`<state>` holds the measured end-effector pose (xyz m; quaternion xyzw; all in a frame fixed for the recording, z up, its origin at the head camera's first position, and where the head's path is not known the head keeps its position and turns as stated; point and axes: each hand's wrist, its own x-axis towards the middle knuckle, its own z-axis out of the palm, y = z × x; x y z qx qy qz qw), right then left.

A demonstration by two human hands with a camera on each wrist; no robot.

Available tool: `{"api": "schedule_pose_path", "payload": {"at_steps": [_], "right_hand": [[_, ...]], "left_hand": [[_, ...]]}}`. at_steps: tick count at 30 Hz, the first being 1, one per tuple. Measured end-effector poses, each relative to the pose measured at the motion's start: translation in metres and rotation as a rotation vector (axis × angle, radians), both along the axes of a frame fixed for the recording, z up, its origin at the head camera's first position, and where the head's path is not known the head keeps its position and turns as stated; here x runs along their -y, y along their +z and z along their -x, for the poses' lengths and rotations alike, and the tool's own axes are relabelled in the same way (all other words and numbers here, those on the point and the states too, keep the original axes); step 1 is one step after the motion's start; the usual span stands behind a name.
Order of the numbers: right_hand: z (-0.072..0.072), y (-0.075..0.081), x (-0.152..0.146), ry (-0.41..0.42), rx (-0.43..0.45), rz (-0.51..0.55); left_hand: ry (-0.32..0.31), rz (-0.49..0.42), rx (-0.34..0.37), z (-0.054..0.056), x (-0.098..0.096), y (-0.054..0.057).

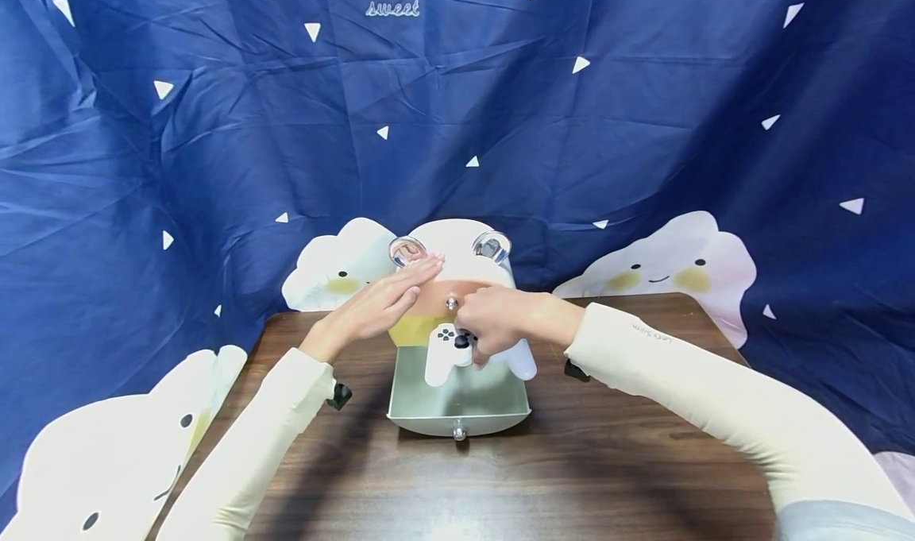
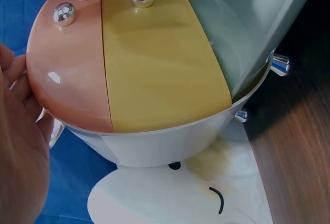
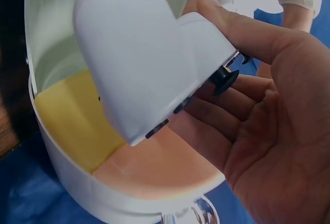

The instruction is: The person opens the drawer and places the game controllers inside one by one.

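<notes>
A white game controller (image 1: 438, 364) with black buttons and thumbsticks hangs over the pulled-out green drawer (image 1: 457, 424). My right hand (image 1: 495, 318) grips it by its middle, thumb on one side and fingers on the other, as the right wrist view shows. The small cabinet is white (image 1: 452, 233), with an orange drawer (image 2: 69, 74) and a yellow drawer (image 2: 154, 69), both pushed in, above the green one. My left hand (image 1: 382, 299) is at the cabinet's upper left, its fingers straight, with the fingertips beside the orange drawer's edge in the left wrist view.
The cabinet stands on a dark brown wooden table (image 1: 593, 461). Two round shiny ears (image 1: 492, 245) stick up from its top corners. A silver knob (image 1: 460, 430) juts from the green drawer's front. Blue cloth (image 1: 457, 96) with white clouds and triangles hangs behind.
</notes>
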<state>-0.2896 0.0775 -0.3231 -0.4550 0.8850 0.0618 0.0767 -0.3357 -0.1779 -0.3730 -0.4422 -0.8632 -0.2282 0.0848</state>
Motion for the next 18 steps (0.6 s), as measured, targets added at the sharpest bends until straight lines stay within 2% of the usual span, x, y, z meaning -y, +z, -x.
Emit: {"api": "schedule_pose_path", "payload": {"at_steps": [18], "right_hand": [[0.002,-0.041,0.023,-0.026,-0.003,-0.045]], "left_hand": [[0.002,0.004,0.007,0.000,0.001,0.001]]}}
